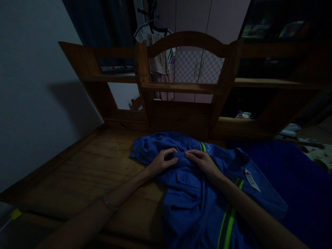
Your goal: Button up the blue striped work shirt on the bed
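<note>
A blue work jacket (pixel 186 200) with green-edged reflective stripes lies rumpled across the wooden surface. My left hand (pixel 165 161) pinches a fold of its cloth between thumb and fingers, near the upper middle. Just to the right, my right hand (pixel 202 162) grips the same part of the jacket, its fingertips a short gap from the left ones. Below the hands sits a buttoned pocket flap (pixel 188 180). A white label (pixel 252 180) shows on the jacket's right part. What lies under the fingertips is hidden.
A wooden shelf unit (pixel 181 89) rises at the back of the wooden surface (pixel 103 173). Dark blue cloth (pixel 282 173) lies at right. A wall (pixel 38 97) bounds the left side. Clothes (pixel 158 62) hang behind the shelf, before pink cabinets (pixel 192 20).
</note>
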A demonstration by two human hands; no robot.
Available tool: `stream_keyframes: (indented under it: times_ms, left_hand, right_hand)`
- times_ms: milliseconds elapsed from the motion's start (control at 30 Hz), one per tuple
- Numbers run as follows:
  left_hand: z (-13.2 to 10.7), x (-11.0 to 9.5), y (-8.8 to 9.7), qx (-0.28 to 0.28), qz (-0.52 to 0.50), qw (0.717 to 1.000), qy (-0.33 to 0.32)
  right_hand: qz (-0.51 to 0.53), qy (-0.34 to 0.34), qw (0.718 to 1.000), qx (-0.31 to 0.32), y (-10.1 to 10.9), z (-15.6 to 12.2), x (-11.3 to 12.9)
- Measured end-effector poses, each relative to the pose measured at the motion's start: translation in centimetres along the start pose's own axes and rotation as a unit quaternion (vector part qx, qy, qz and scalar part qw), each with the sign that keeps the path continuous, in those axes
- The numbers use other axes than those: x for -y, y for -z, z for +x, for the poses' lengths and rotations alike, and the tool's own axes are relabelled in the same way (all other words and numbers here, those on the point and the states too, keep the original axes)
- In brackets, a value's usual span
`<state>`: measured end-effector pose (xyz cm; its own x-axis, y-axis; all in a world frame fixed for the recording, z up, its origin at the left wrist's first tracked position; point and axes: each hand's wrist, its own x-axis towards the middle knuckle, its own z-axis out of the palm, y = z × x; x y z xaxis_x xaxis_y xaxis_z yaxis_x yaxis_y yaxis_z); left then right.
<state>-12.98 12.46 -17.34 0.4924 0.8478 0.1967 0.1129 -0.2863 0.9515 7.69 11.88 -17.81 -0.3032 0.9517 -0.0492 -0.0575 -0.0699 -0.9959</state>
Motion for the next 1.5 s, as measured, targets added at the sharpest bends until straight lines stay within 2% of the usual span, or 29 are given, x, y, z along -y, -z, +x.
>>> stream_keyframes:
  times_ms: [700, 1500]
  left_hand:
    - [0.16, 0.39, -0.11, -0.006, 0.036, 0.999, -0.018]
    - [0.09, 0.34, 0.06, 0.012, -0.008, 1.0, 0.003]
  right_hand:
    - [0.006, -0.006, 1.0, -0.007, -0.1, -0.1, 0.1]
    - [0.022, -0.008, 1.0, 0.002, -0.07, -0.12, 0.01]
